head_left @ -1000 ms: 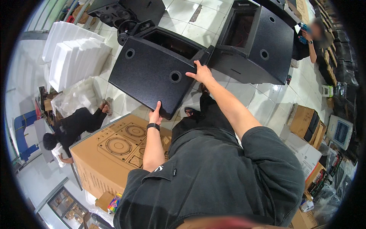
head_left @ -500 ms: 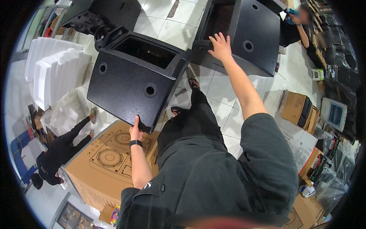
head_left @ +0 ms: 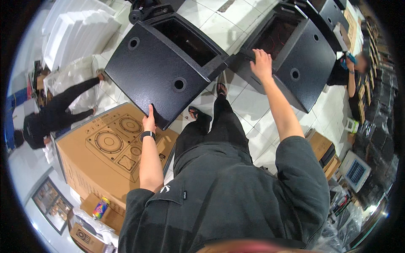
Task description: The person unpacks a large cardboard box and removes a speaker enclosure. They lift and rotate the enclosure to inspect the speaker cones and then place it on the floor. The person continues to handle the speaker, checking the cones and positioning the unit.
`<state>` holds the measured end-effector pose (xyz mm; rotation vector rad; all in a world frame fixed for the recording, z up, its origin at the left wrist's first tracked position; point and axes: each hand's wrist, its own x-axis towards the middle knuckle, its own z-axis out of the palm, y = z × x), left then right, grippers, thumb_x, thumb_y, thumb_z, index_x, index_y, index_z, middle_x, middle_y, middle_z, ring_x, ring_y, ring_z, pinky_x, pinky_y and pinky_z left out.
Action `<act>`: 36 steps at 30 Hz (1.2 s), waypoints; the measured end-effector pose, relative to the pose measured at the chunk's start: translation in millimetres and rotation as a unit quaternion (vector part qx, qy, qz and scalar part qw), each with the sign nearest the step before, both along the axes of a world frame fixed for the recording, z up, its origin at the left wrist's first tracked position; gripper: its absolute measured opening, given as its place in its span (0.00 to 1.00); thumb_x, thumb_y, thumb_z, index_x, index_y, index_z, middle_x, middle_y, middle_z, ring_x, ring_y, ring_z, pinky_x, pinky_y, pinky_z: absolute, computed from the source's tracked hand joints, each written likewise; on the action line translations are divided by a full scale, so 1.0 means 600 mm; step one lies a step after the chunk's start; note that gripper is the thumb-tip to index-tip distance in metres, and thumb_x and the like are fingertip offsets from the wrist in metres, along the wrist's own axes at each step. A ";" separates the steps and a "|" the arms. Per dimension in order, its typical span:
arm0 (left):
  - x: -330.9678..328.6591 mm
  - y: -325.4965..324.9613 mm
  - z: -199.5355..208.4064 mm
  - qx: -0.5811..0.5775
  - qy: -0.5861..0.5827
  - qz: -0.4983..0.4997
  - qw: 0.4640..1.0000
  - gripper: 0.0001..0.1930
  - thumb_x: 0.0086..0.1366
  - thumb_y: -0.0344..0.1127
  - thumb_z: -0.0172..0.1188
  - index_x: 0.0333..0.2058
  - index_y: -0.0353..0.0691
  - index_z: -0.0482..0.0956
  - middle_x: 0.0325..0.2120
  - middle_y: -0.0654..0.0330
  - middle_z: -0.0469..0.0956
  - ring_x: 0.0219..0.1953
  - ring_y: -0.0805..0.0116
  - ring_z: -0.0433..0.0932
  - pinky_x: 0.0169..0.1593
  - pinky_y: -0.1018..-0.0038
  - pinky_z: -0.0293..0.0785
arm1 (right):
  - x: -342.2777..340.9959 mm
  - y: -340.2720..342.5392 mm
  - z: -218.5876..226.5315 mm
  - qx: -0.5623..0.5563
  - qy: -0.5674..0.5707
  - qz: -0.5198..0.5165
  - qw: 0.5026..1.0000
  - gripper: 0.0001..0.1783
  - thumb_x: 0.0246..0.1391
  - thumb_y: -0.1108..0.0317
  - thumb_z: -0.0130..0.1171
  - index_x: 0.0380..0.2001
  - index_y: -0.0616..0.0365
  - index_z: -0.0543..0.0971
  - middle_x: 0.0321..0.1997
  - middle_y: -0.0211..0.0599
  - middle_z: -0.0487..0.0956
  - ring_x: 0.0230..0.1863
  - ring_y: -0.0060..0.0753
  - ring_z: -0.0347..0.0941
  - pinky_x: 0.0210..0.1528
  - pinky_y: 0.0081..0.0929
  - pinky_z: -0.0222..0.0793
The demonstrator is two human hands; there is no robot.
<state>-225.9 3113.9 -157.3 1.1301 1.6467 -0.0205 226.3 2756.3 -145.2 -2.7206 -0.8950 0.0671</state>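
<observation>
Two black textured cabinets, shaped like speaker boxes, stand tilted in the view. Each has a large rectangular opening and round holes. My left hand (head_left: 149, 119) grips the near lower corner of the left speaker cabinet (head_left: 145, 69), thumb on the side panel and fingers hidden underneath. My right hand (head_left: 262, 66) is at the near rim of the right speaker cabinet (head_left: 310, 69), its fingers bent over the edge beside the opening. Red wires show inside that opening. The facing corners of the two cabinets are close together; whether they touch I cannot tell.
A large brown carton (head_left: 93, 156) printed with a speaker drawing stands to my left. White foam pieces (head_left: 78, 31) are stacked behind it. One person (head_left: 46, 116) works at the left, another (head_left: 352, 69) at the far right. White floor tiles (head_left: 253, 114) surround my feet.
My view has shifted, so both cabinets sit further right. My right hand's spread fingers have drawn together and bent over the right cabinet's rim. My left hand keeps its hold on the left cabinet.
</observation>
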 end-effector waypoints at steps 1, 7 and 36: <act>0.002 -0.002 -0.002 0.027 0.006 -0.021 0.999 0.65 0.55 0.76 0.61 0.66 0.14 0.51 0.62 0.32 0.67 0.66 0.44 0.67 0.67 0.55 0.61 | -0.016 0.025 0.005 0.068 -0.044 0.040 0.996 0.32 0.43 0.65 0.70 0.55 0.52 0.74 0.59 0.42 0.73 0.65 0.50 0.67 0.70 0.51 0.57; 0.008 -0.024 -0.005 0.128 0.067 -0.043 0.989 0.61 0.56 0.76 0.59 0.61 0.13 0.62 0.62 0.32 0.67 0.65 0.44 0.67 0.67 0.61 0.62 | -0.089 0.173 -0.020 -0.057 0.094 0.263 0.959 0.22 0.34 0.75 0.68 0.38 0.53 0.77 0.47 0.41 0.78 0.53 0.49 0.73 0.60 0.47 0.66; -0.162 0.083 -0.013 0.159 0.057 -0.167 0.971 0.58 0.53 0.75 0.64 0.56 0.14 0.70 0.56 0.31 0.74 0.62 0.45 0.72 0.65 0.63 0.65 | -0.336 0.115 -0.043 -0.072 0.155 0.246 0.954 0.20 0.41 0.70 0.70 0.38 0.52 0.73 0.40 0.37 0.81 0.48 0.52 0.74 0.49 0.52 0.69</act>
